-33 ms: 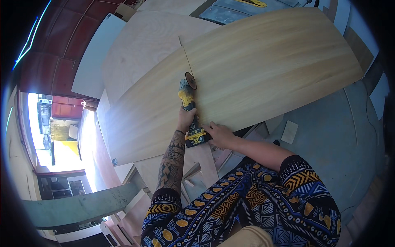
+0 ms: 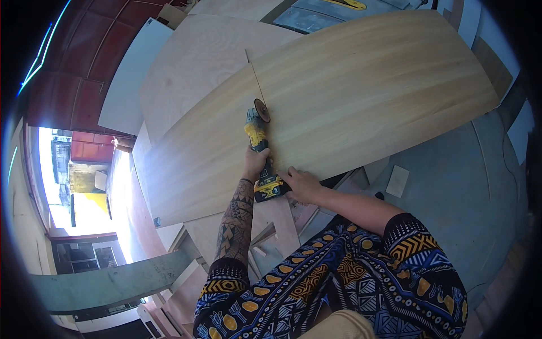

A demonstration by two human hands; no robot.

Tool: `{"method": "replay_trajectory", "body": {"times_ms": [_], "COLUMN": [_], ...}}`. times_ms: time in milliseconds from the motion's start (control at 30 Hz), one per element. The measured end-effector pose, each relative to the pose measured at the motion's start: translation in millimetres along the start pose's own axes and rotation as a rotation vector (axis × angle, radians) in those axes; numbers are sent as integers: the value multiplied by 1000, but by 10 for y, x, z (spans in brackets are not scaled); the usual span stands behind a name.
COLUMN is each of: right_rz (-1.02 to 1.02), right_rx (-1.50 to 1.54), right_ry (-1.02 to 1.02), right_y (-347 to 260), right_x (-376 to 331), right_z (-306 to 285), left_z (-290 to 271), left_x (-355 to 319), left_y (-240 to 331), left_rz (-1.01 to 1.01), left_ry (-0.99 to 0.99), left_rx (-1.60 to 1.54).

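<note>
A yellow and black cordless angle grinder (image 2: 257, 134) lies lengthwise over a long wood-grain panel (image 2: 361, 85). Its round cutting disc (image 2: 262, 111) stands on edge at the near end of a thin straight cut (image 2: 257, 79), which runs to the panel's far edge. My left hand (image 2: 257, 163) is wrapped round the grinder's middle grip, hiding part of the body. At the battery end (image 2: 270, 189), near the panel's front edge, my right hand (image 2: 302, 185) holds the rear of the tool, its fingers partly hidden. Whether the disc spins cannot be told.
Under the panel lie paler plywood sheets (image 2: 197, 62) and several offcuts (image 2: 276, 229). A small pale board (image 2: 398, 181) rests on the grey floor (image 2: 451, 181) at right, where a thin cable (image 2: 499, 152) runs. Beyond the panel sits a blue-grey surface (image 2: 307, 20). A bright opening is at left.
</note>
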State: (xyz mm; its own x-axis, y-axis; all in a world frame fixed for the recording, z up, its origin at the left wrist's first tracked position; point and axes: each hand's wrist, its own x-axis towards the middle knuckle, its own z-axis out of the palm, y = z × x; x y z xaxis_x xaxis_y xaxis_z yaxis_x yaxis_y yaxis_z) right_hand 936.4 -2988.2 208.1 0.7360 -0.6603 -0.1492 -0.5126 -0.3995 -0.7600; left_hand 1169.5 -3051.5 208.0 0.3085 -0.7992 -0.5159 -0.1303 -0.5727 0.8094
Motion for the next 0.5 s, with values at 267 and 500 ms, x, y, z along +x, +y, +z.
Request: {"method": "replay_trajectory", "body": {"times_ms": [267, 500], "right_rz": [-13, -31], "right_rx": [-13, -28], "right_ry": [25, 67], "right_y": [16, 37], "right_x": [18, 7], "right_z": [36, 64], "left_z": [-16, -10], "left_x": [40, 10], "left_y": [-6, 44], "left_rz": [-10, 11], "left_ry": [12, -16], "left_rx": [12, -15]}}
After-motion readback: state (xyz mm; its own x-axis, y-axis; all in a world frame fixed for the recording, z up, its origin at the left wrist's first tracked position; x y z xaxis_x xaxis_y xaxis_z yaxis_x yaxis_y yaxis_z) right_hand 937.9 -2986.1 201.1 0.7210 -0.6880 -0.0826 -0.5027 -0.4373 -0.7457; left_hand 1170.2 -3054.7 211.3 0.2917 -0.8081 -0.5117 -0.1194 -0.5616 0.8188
